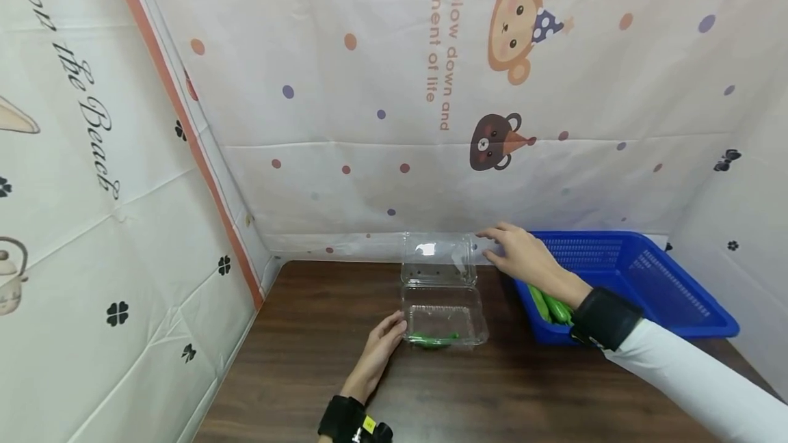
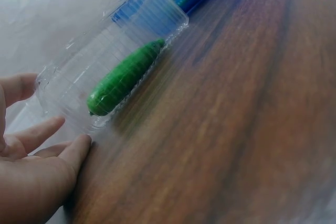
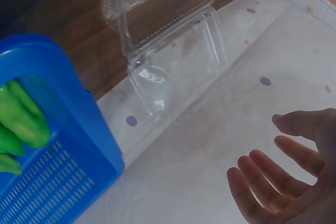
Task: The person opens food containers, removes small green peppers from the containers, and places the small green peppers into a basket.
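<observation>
A clear plastic clamshell box [image 1: 482, 327] stands on the table with its lid [image 1: 438, 258] raised and tilted back against the cloth behind. Inside the box, along its near side, lies a smooth, long green vegetable [image 2: 125, 80], like a small cucumber. My left hand [image 1: 378, 353] is at the box's left side, fingertips touching its wall, fingers loosely extended. Just right of the raised lid hovers my right hand [image 1: 523, 258], fingers spread and slightly bent, holding nothing. In the right wrist view a gap separates this hand [image 3: 294, 182] from the lid.
A blue perforated basket [image 1: 708, 313] stands on the right, under my right forearm, with several green vegetables [image 1: 554, 306] at its left end. Printed white cloth [image 1: 345, 101] hangs behind and on both sides. The dark wooden table [image 1: 295, 374] extends in front.
</observation>
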`<act>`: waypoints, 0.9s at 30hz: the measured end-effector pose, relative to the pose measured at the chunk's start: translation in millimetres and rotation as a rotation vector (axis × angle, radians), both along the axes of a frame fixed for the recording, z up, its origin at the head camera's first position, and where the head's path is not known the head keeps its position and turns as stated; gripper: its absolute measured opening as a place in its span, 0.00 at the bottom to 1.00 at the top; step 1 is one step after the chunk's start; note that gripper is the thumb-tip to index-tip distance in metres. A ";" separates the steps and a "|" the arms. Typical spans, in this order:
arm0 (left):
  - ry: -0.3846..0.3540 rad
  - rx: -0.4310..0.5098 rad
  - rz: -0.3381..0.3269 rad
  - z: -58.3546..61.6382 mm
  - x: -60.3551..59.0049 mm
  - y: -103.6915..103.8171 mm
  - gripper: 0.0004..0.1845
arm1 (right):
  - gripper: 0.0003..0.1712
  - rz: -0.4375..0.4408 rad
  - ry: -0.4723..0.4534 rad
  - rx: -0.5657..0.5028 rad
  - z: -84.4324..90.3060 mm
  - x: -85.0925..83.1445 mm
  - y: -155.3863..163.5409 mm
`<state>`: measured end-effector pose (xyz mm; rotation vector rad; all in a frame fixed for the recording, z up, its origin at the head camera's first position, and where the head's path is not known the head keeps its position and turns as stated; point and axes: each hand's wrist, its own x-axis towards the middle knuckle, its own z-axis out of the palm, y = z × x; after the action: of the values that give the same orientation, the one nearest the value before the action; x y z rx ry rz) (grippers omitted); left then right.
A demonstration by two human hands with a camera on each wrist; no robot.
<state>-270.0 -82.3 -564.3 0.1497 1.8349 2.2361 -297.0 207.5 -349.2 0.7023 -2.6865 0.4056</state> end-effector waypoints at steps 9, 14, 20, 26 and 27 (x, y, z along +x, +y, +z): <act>-0.006 -0.008 0.007 0.8 2.7 0.9 0.35 | 0.20 0.020 -0.053 -0.046 -20.3 -2.1 -1.4; -0.013 -0.022 0.018 3.2 1.3 -0.3 0.34 | 0.19 0.033 -0.066 -0.044 -32.3 -6.9 -13.8; -0.010 -0.021 0.021 2.6 0.7 -2.0 0.34 | 0.18 0.046 -0.082 -0.070 -43.5 -8.8 -25.6; -0.001 -0.020 0.020 2.7 0.2 -0.5 0.35 | 0.17 0.056 -0.091 -0.084 -56.1 -7.5 -32.2; -0.002 -0.020 0.021 3.0 0.4 -0.6 0.34 | 0.17 0.062 -0.096 -0.088 -58.1 -6.9 -33.3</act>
<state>-269.7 -82.9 -561.3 0.1243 1.8659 2.2300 -303.9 174.2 -407.3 0.7598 -2.7219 0.5834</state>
